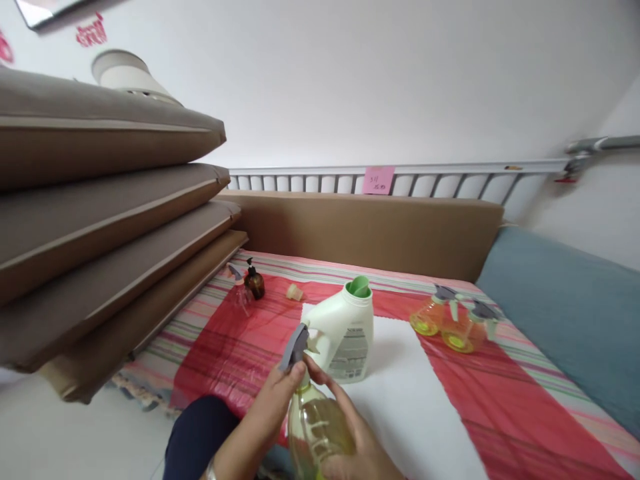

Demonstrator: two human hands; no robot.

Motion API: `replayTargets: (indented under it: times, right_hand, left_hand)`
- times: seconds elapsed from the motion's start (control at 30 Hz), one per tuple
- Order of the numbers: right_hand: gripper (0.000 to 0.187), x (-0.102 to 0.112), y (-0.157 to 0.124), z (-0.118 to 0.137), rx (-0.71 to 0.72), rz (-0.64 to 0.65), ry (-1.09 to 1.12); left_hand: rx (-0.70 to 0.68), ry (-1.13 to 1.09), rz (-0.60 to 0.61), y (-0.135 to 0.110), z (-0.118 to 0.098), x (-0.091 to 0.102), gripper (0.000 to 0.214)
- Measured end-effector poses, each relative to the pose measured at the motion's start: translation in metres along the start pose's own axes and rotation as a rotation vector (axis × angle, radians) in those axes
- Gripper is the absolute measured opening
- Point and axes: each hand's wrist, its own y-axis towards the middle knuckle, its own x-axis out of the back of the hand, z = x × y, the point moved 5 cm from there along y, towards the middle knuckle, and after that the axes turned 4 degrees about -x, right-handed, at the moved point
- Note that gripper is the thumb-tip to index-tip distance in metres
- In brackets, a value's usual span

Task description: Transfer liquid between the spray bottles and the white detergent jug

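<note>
Between fingers, a spray bottle; yellowish liquid inside.

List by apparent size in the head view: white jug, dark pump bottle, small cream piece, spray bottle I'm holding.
1. White jug and spray bottle: unsure which; the spray bottle is nearer the camera and partly covered.
2. Dark pump bottle
3. Small cream piece

The held spray bottle looks glossy plastic.
</note>
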Motion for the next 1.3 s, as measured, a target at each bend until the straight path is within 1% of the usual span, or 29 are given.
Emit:
replayTargets:
  times: [0.1, 0.17, 0.3, 0.4, 0.5, 0.6, 0.63, 0.7, 0.77, 0.9, 0.93, 0.97, 1.0, 1.07, 1.17, 1.3]
  right_hand:
    - [0.104, 0.001, 0.002, -0.001, 0.013, -0.044, -0.007]
    - [0.102, -0.002, 0.003, 0.000, 0.025, -0.015, 0.042]
    - [0.098, -0.008, 0.006, 0.000, 0.002, 0.084, 0.186]
    - [0.090, -0.010, 0.004, -0.002, -0.028, 0.068, 0.322]
    - [0.077, -0.013, -0.001, -0.006, -0.037, 0.028, 0.433]
    - [0.072, -0.017, -0.003, -0.012, -0.041, 0.073, 0.461]
    - [0.069, -0.017, -0.001, -0.015, -0.037, 0.067, 0.450]
    - [0.060, -0.012, 0.003, -0.022, -0.012, 0.001, 0.406]
    - [0.052, -0.004, 0.009, -0.032, -0.035, -0.113, 0.399]
    - [0.039, 0.015, 0.011, -0.060, -0.236, -0.429, 0.644]
    - [0.038, 0.019, 0.009, -0.065, -0.254, -0.495, 0.688]
    - [0.038, 0.023, 0.008, -0.067, -0.260, -0.535, 0.712]
    - [0.037, 0.024, 0.007, -0.068, -0.259, -0.547, 0.721]
    - [0.037, 0.025, 0.005, -0.070, -0.269, -0.533, 0.738]
    - [0.042, 0.024, 0.004, -0.072, -0.259, -0.536, 0.728]
    - [0.054, 0.025, 0.008, -0.078, -0.231, -0.572, 0.605]
  left_hand:
    - [-0.017, -0.043, -0.003, -0.001, 0.001, 0.004, 0.036]
    - [-0.044, -0.113, -0.040, -0.001, -0.001, 0.004, 0.035]
    - [-0.046, -0.216, -0.074, -0.003, -0.006, -0.003, 0.040]
    - [-0.014, -0.285, -0.046, -0.004, -0.009, -0.012, 0.040]
    - [-0.018, -0.298, -0.003, -0.003, -0.009, -0.018, 0.037]
    - [-0.026, -0.266, -0.025, -0.003, -0.004, -0.015, 0.037]
    - [-0.032, -0.239, -0.036, -0.003, -0.002, -0.014, 0.038]
    - [-0.036, -0.159, -0.063, -0.004, 0.001, -0.010, 0.040]
    - [-0.031, -0.052, -0.100, -0.007, 0.001, -0.007, 0.042]
    - [-0.042, 0.147, -0.177, -0.013, -0.002, -0.003, 0.046]
    - [-0.060, 0.159, -0.204, -0.014, -0.002, -0.002, 0.047]
    - [-0.079, 0.154, -0.233, -0.014, -0.003, -0.001, 0.047]
    - [-0.100, 0.134, -0.267, -0.013, -0.003, 0.000, 0.047]
    - [-0.127, 0.083, -0.319, -0.012, -0.001, 0.003, 0.046]
    - [-0.134, 0.043, -0.366, -0.012, 0.002, 0.006, 0.044]
    - [-0.098, 0.139, -0.416, -0.014, 0.002, 0.011, 0.041]
